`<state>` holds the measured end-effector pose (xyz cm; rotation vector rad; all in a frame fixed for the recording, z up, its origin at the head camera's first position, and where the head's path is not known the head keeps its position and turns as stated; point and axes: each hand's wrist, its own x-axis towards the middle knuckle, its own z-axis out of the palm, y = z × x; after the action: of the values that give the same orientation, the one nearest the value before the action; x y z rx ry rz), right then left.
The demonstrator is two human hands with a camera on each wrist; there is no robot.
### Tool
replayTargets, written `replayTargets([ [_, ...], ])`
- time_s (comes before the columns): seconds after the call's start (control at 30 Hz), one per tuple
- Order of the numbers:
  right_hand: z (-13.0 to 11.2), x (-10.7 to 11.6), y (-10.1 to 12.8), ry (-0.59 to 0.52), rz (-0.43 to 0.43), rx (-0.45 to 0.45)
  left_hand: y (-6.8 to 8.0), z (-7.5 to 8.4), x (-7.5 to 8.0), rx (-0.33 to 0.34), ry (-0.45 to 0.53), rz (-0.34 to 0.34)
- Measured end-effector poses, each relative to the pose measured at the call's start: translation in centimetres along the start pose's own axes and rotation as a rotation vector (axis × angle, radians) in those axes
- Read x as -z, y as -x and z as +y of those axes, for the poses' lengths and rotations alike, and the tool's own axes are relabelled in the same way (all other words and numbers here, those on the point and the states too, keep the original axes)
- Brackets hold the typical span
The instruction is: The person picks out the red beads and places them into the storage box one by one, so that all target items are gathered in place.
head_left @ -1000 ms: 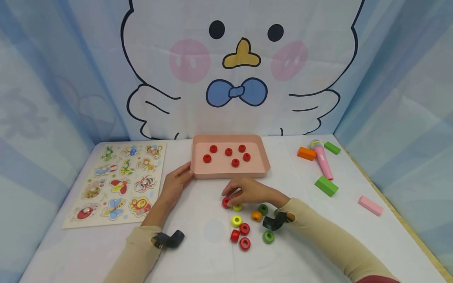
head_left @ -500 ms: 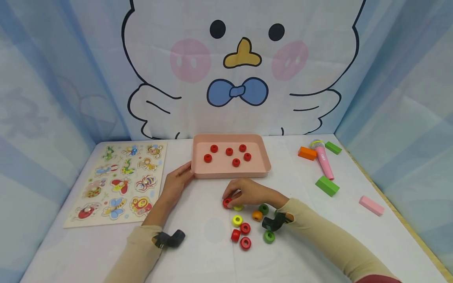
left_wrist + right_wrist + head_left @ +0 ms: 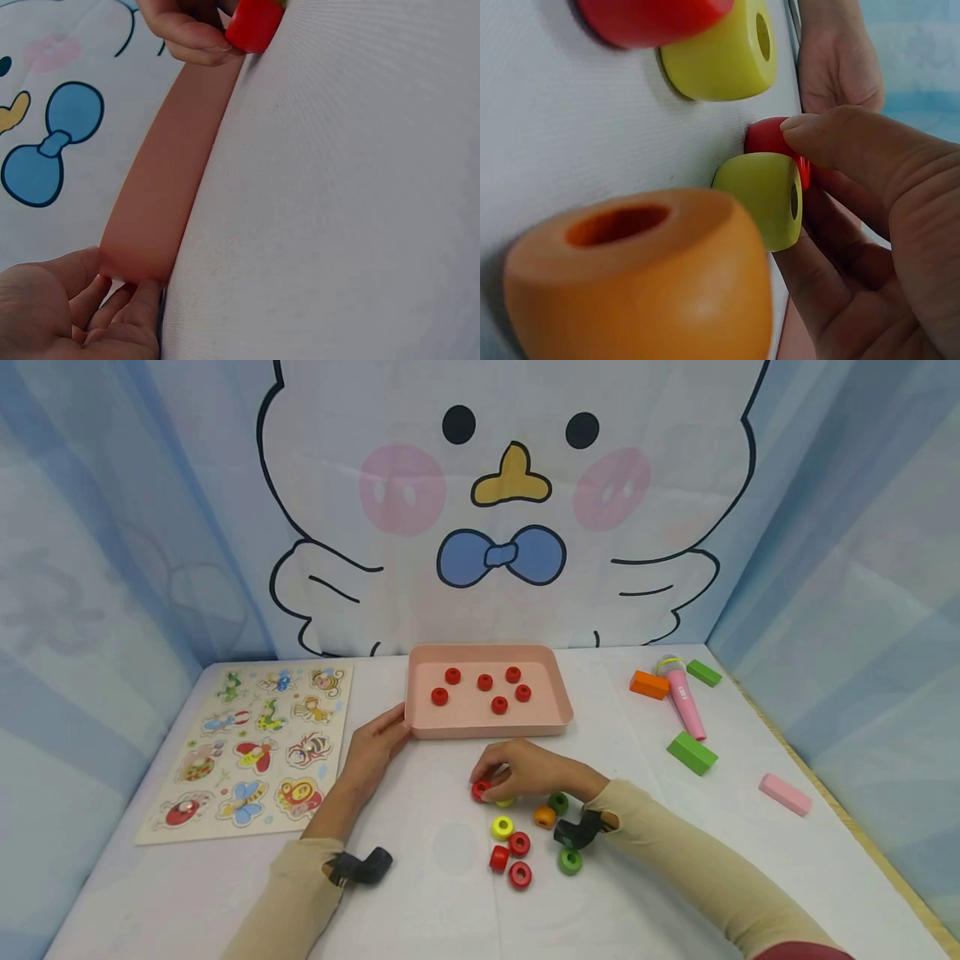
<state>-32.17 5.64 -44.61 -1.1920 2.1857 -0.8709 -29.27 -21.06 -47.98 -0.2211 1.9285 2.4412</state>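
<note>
While the left hand (image 3: 372, 753) grips the pink tray (image 3: 487, 732) by its near left corner at the tabletop's far edge, the right hand (image 3: 534, 768) pinches a red bead (image 3: 480, 792) beside a yellow bead (image 3: 757, 196), well in from both side edges.

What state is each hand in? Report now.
Left hand: holding the pink tray at its near left corner.
Right hand: pinching a red bead.

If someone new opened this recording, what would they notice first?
Probably the big cartoon character on the back curtain. Next, perhaps, the pink tray below it holding six red beads, with the left hand at its near left corner. Nearer the camera, the right hand pinches another red bead.
</note>
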Motion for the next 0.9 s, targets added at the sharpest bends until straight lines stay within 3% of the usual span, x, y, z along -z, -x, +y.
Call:
replayTargets([
  [0.4,-0.1,1.0,-0.4,0.002,-0.005,-0.029,-0.1,-0.1,0.2,0.003,-0.001,-0.003],
  [0.63,-1.5,4.5,-1.8,0.006,0.077,0.011,0.0,0.2,0.3,-0.004,-0.016,-0.001],
  [0.9,-1.2,7.8,-5.3,0.131,0.112,-0.094,0.0,0.0,0.1,-0.001,0.004,-0.002],
])
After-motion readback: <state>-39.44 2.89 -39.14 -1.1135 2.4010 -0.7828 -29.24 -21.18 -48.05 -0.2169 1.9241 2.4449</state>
